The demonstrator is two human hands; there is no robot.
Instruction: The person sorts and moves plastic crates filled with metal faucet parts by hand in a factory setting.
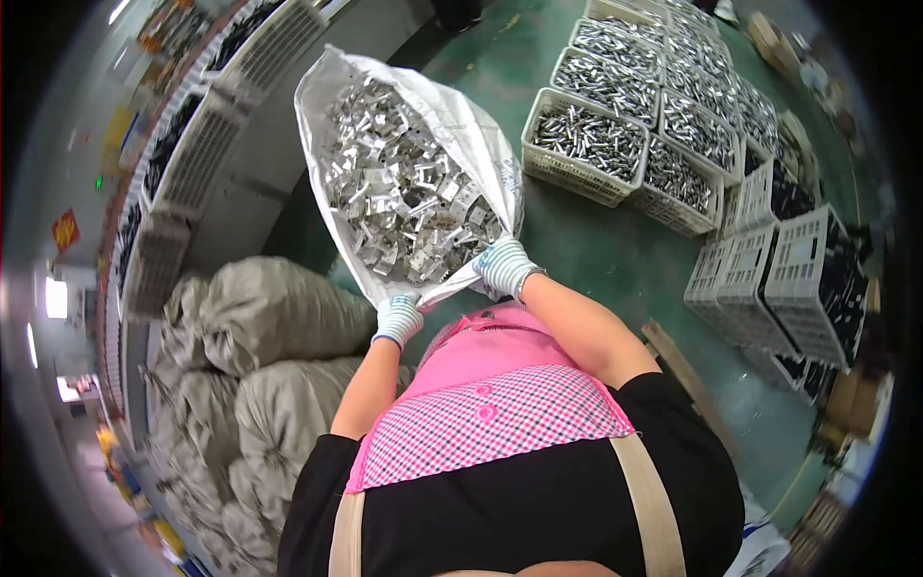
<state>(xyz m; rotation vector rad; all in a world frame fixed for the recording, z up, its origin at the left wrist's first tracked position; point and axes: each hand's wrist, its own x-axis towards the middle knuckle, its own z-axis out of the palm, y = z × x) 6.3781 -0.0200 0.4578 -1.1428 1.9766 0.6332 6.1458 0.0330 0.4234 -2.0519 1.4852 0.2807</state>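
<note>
Pink apron (490, 404) below, both my gloved hands, left (398, 319) and right (506, 266), clamp the open sack (461, 125) at twelve o'clock, metal brackets (404, 192) still filling it.

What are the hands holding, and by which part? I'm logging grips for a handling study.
Both gloved hands, left hand and right hand, grip the near rim of the open white woven sack full of small metal parts, fingers closed on its edge.
</note>
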